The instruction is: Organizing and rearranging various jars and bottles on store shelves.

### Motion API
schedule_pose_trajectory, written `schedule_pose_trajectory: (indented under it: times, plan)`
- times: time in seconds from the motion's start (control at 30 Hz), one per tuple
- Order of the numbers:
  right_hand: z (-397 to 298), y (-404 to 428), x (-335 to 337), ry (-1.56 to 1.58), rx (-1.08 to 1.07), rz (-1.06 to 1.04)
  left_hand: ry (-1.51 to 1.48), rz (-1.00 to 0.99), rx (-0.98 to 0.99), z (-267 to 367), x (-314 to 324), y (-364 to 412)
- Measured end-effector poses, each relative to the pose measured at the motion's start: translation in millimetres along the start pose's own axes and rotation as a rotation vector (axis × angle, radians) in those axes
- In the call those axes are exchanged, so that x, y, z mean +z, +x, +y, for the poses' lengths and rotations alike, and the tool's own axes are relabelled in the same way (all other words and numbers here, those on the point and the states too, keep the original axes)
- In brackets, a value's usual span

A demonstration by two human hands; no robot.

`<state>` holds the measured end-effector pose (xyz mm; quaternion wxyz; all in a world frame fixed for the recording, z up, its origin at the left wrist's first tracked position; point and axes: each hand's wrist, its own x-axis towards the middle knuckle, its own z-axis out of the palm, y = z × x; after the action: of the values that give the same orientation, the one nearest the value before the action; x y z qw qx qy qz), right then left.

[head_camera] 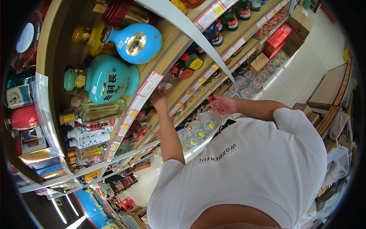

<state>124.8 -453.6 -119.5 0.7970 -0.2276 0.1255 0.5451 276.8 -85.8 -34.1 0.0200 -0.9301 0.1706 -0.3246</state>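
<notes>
My left hand [159, 100] reaches into a shelf and closes around a small clear glass bottle [165, 87]; its fingertips are partly hidden. Above it, a price-label strip [149, 84] runs along a shelf edge. My right hand [225, 104] hangs with loosely spread fingers in front of the lower shelves, holding nothing. Close to its fingertips is a red-topped bottle [210, 98]. Below both hands, clear plastic jugs [199, 126] with red or yellow caps stand on the floor. On the upper shelf are a turquoise ceramic liquor bottle [113, 80] and a light-blue one [140, 43].
A white curved shelf upright [206, 40] divides the shelving. Dark sauce bottles [183, 71] and green bottles [230, 18] fill nearby shelves. Past the jugs sit a red box [277, 40] and cardboard cartons [300, 20]. Wooden crates [328, 83] and plastic bags [338, 160] lie to my right.
</notes>
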Motion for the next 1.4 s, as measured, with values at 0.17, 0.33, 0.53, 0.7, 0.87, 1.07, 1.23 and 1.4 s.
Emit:
schedule_pose_trajectory:
  times: [0.17, 0.33, 0.53, 0.7, 0.87, 1.07, 1.23, 1.4]
  plan:
    - [-0.7, -5.7, -3.4, 0.005, -0.010, 0.035, -0.055, 0.142, -0.034, 0.5, 1.2, 6.5]
    - [-0.2, -3.3, -9.4, -0.014, -0.018, 0.025, -0.469, 0.113, -0.619, 30.9, -18.8, 7.6]
    - [0.3, 1.4, -22.4, -0.007, -0.049, 0.066, -0.506, 0.164, -0.684, 147.5, -70.1, 47.8]
    - [-2.1, 1.4, -9.0, 0.006, -0.053, 0.060, -0.544, -0.123, -0.634, 183.0, -72.3, 93.5]
    - [-1.5, -6.1, -9.8, -0.016, -0.065, 0.078, -0.302, -0.022, -0.505, 185.1, -59.3, 97.6]
    - [-3.8, -12.6, -17.9, -0.050, -0.076, 0.026, -0.562, 0.119, -0.466, 188.0, -65.9, 96.1]
    - [-8.5, -23.8, 6.6, -0.110, -0.074, -0.002, -0.640, 0.049, -0.628, 179.7, -100.2, 70.3]
    - [-11.5, -33.2, 32.7, -0.032, -0.047, -0.024, -0.646, -0.137, -0.550, 214.9, -159.3, 21.2]
